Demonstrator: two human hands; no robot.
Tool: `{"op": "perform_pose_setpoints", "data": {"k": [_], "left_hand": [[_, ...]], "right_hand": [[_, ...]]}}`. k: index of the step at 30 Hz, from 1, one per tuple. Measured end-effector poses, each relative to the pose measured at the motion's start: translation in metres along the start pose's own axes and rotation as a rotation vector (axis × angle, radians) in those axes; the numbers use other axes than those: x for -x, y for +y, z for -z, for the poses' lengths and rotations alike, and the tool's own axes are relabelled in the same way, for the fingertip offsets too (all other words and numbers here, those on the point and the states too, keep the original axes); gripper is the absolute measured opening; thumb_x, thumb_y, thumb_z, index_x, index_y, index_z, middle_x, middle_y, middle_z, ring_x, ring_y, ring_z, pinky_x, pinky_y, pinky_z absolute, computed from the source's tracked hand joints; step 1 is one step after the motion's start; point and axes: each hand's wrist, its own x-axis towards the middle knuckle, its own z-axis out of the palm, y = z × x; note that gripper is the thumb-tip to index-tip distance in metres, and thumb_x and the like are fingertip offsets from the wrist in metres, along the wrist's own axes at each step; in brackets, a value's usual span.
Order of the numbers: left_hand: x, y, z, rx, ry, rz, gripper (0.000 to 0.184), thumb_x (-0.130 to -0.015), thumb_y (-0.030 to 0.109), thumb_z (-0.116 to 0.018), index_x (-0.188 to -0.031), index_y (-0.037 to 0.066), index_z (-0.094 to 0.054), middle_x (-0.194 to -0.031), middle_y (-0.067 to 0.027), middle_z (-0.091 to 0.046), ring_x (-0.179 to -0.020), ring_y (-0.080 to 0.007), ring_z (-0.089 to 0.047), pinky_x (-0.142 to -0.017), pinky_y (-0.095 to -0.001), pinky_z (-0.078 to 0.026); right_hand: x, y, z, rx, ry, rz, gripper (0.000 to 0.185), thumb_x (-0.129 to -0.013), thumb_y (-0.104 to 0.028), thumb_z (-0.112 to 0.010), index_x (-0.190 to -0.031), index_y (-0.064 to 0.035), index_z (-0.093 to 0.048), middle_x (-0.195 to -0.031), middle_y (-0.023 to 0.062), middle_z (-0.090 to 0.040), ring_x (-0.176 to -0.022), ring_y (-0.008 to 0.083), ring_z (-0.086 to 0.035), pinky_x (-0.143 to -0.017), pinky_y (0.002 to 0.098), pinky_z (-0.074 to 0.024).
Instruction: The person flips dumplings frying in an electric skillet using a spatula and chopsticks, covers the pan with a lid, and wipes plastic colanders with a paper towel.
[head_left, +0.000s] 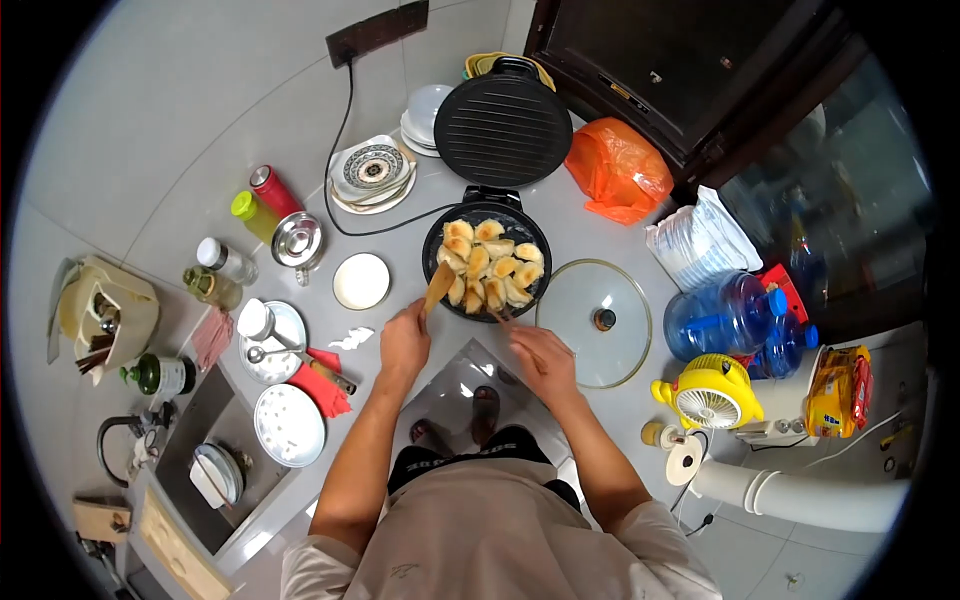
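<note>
Left fingers [419, 312] around wooden spatula [438, 287], dumplings [480, 264] in pan [515, 219]

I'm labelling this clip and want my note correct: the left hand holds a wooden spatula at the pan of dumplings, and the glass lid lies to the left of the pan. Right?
Not quite: the head view shows the glass lid lying to the right of the pan. The left hand does hold a wooden spatula at the pan of dumplings.

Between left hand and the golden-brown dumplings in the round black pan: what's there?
Head view: a flat light-brown wooden spatula, held in the left hand, crosses the rim of the pan toward the dumplings.
</note>
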Motion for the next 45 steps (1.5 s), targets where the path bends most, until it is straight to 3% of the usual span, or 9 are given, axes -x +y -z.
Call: {"op": "perform_pose_setpoints", "data": {"k": [4, 15, 17, 21, 27, 32, 38, 41, 45], "left_hand": [[0.012, 0.006, 0.0, 0.018, -0.044, -0.008, 0.028, -0.1, 0.008, -0.059, -0.126, 0.005, -0.071, -0.105, -0.0262, -0.072, -0.096, -0.047, -0.069, -0.084, -0.0531, -0.056], [0.008, 0.006, -0.006, -0.007, -0.019, -0.078, 0.034, -0.094, -0.001, -0.06, -0.125, 0.006, -0.072, -0.102, -0.025, -0.072, -0.093, -0.0454, -0.07, -0.081, -0.0529, -0.056], [0.003, 0.003, -0.007, -0.005, 0.001, -0.083, 0.033, -0.094, 0.0, -0.06, -0.124, 0.006, -0.072, -0.1, -0.0251, -0.072, -0.092, -0.0452, -0.07, -0.081, -0.0528, -0.056], [-0.006, 0.003, -0.006, -0.002, 0.063, -0.068, 0.032, -0.097, 0.004, -0.061, -0.126, 0.006, -0.073, -0.101, -0.0247, -0.073, -0.091, -0.0437, -0.071, -0.081, -0.0493, -0.056], [-0.017, 0.001, -0.011, -0.038, 0.042, -0.032, 0.031, -0.098, 0.006, -0.061, -0.126, 0.006, -0.073, -0.101, -0.0253, -0.073, -0.09, -0.0433, -0.071, -0.081, -0.0485, -0.056], [-0.019, 0.011, -0.015, -0.007, 0.034, -0.029, 0.034, -0.095, 0.002, -0.061, -0.127, 0.005, -0.072, -0.098, -0.024, -0.073, -0.088, -0.0416, -0.072, -0.081, -0.0474, -0.056], [-0.026, 0.021, -0.028, 0.034, 0.036, -0.091, 0.035, -0.094, 0.0, -0.061, -0.128, 0.004, -0.072, -0.1, -0.0236, -0.074, -0.089, -0.0413, -0.072, -0.081, -0.0471, -0.056], [-0.028, 0.025, -0.03, 0.022, 0.037, -0.095, 0.031, -0.097, 0.003, -0.062, -0.126, 0.005, -0.072, -0.103, -0.0249, -0.073, -0.094, -0.044, -0.071, -0.082, -0.0507, -0.057], [-0.03, 0.031, -0.033, 0.003, 0.006, -0.088, 0.031, -0.096, 0.003, -0.062, -0.126, 0.005, -0.072, -0.103, -0.0253, -0.073, -0.093, -0.0444, -0.071, -0.081, -0.0511, -0.057]], "right_hand": [[0.033, 0.005, 0.024, -0.001, 0.167, -0.284, 0.012, -0.095, -0.008, -0.075, -0.107, -0.0026, -0.076, -0.106, 0.0146, -0.077, -0.098, 0.0317, -0.074, -0.087, 0.0389, -0.0587], [0.03, 0.032, 0.015, 0.084, 0.103, -0.109, 0.015, -0.096, -0.007, -0.076, -0.109, -0.0014, -0.076, -0.109, 0.015, -0.077, -0.096, 0.0291, -0.075, -0.083, 0.0365, -0.0593], [0.033, 0.031, 0.017, -0.107, 0.226, -0.381, 0.016, -0.098, -0.008, -0.073, -0.112, -0.0003, -0.076, -0.109, 0.0147, -0.077, -0.094, 0.0236, -0.075, -0.081, 0.0328, -0.0588], [0.006, 0.034, 0.028, -0.12, 0.325, -0.463, 0.018, -0.101, -0.012, -0.072, -0.113, 0.0005, -0.076, -0.104, 0.0133, -0.077, -0.086, 0.014, -0.071, -0.075, 0.0264, -0.0554], [-0.008, 0.004, 0.05, -0.129, 0.269, -0.575, 0.019, -0.101, -0.015, -0.073, -0.114, -0.001, -0.077, -0.092, 0.0071, -0.079, -0.08, 0.0096, -0.069, -0.074, 0.0243, -0.0548], [-0.016, 0.048, 0.049, -0.163, 0.389, -0.585, 0.021, -0.102, -0.016, -0.072, -0.115, -0.0009, -0.077, -0.092, 0.0067, -0.079, -0.081, 0.0086, -0.069, -0.075, 0.0235, -0.0545], [-0.016, 0.078, 0.023, -0.213, 0.268, -0.611, 0.024, -0.103, -0.014, -0.07, -0.121, -0.0009, -0.077, -0.1, 0.011, -0.08, -0.087, 0.0115, -0.071, -0.08, 0.026, -0.0561], [-0.01, 0.081, 0.005, -0.209, 0.284, -0.545, 0.023, -0.102, -0.011, -0.07, -0.121, 0.0002, -0.076, -0.111, 0.0142, -0.078, -0.094, 0.0133, -0.072, -0.085, 0.0262, -0.0568], [-0.014, 0.077, -0.001, -0.211, 0.349, -0.424, 0.023, -0.102, -0.012, -0.071, -0.12, 0.0005, -0.076, -0.11, 0.0139, -0.079, -0.093, 0.0133, -0.072, -0.082, 0.0259, -0.0571]]}}
